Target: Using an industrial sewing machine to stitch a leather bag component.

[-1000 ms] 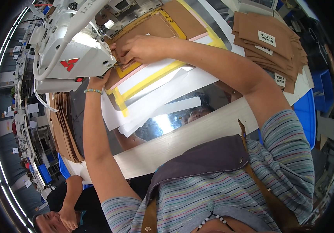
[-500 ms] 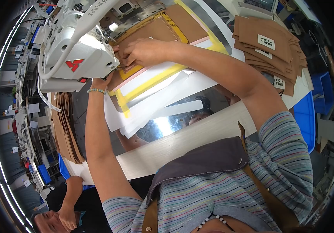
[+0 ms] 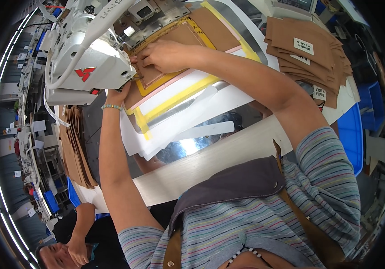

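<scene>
My right hand (image 3: 167,56) rests on a brown fabric or leather-like panel (image 3: 176,36), palm down, with its fingers spread and slightly bent near the sewing machine head. A yellow rectangular frame (image 3: 210,42) surrounds the panel. Beneath lies a white sheet (image 3: 156,98) edged with yellow tape (image 3: 179,94). My left hand (image 3: 120,93) reaches in beside the lower tip of the white sewing machine (image 3: 89,67), at the panel's left edge. The machine head hides most of its fingers, so I cannot tell whether they grip anything.
Brown pieces with white labels form a stack (image 3: 309,49) at the right. More brown pieces (image 3: 76,148) stand at the left. A shiny metal plate (image 3: 188,145) lies nearer me. Blue bins (image 3: 351,139) flank the table. Another person's arm (image 3: 82,224) shows at lower left.
The yellow frame with the brown panel has shifted slightly away and left. The loose white paper beneath has shifted too. Both hands stay in nearly the same place.
</scene>
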A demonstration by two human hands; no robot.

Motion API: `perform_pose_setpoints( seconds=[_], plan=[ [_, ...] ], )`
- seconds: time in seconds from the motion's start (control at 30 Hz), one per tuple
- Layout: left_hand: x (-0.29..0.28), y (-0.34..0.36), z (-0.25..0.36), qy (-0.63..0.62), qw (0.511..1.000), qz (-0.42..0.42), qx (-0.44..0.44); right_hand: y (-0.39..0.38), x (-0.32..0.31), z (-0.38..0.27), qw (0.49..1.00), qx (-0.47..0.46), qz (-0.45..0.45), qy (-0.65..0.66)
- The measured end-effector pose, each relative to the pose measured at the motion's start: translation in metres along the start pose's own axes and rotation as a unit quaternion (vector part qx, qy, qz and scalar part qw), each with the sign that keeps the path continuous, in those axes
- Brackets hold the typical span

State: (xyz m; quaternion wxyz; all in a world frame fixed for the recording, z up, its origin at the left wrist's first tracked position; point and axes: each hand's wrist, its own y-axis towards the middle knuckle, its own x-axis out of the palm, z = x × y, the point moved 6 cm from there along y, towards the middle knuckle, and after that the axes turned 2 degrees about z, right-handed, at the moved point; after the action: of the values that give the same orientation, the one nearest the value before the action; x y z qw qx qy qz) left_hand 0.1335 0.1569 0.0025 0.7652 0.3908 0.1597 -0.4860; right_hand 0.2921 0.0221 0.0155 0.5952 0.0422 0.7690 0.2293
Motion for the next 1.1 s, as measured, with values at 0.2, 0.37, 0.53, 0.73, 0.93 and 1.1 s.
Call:
perform_pose_setpoints(
  seconds=[0.2, 0.37, 0.53, 0.73, 0.93, 1.1],
  plan=[
    [-0.01, -0.032, -0.053, 0.133, 0.977, 0.051, -0.157, -0.005, -0.004, -0.005, 0.999, 0.002, -0.038, 0.035],
    [-0.014, -0.036, -0.04, 0.195, 0.964, 0.131, -0.122, -0.007, -0.007, -0.011, 0.993, 0.025, -0.077, 0.081],
    [-0.009, -0.046, -0.008, 0.097, 0.956, 0.165, -0.224, -0.013, -0.008, -0.017, 0.993, 0.02, -0.078, 0.092],
    [-0.002, -0.057, 0.056, 0.263, 0.945, 0.076, -0.18, -0.02, -0.013, -0.024, 0.992, 0.01, -0.073, 0.104],
    [0.006, -0.072, 0.106, 0.294, 0.949, 0.094, -0.064, -0.028, -0.015, -0.033, 0.986, 0.011, -0.088, 0.14],
    [0.019, -0.066, 0.137, 0.293, 0.952, 0.074, -0.044, -0.037, -0.039, -0.037, 0.985, -0.017, -0.103, 0.135]
  ],
)
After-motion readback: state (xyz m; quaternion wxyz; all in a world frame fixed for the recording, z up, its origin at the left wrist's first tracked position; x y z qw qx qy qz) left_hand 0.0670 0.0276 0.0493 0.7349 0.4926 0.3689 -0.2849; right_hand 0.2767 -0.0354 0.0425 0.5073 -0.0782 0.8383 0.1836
